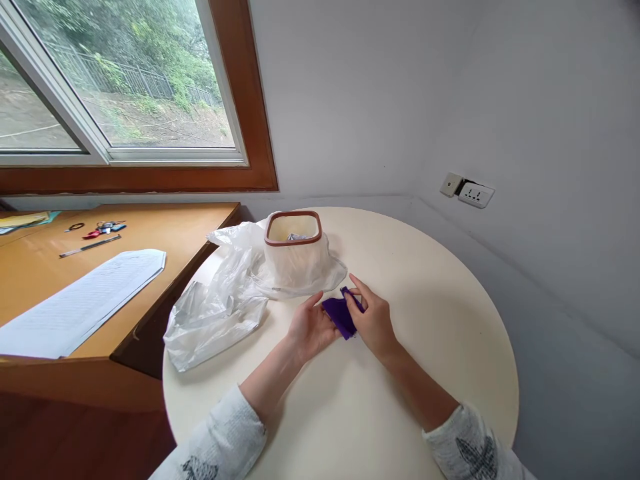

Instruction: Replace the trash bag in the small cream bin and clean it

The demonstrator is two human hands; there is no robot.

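A small piece of purple cloth [340, 316] with frayed edges is held just above the round table. My right hand [374, 321] pinches its upper right part between thumb and fingers. Palm up, my left hand [311, 330] lies under the cloth's left side, its thumb apart and its fingers partly hidden beneath the fabric. Just beyond both hands stands a bin [293, 263] with a brown rim, wrapped in a thin translucent bag; something silvery shows inside it.
A crumpled white plastic bag [215, 320] spreads over the left of the round table [440, 300]. On the wooden desk [200, 227] at left lie papers [85, 300], a pen [90, 246] and scissors [104, 229]. Wall sockets [476, 195] sit at right.
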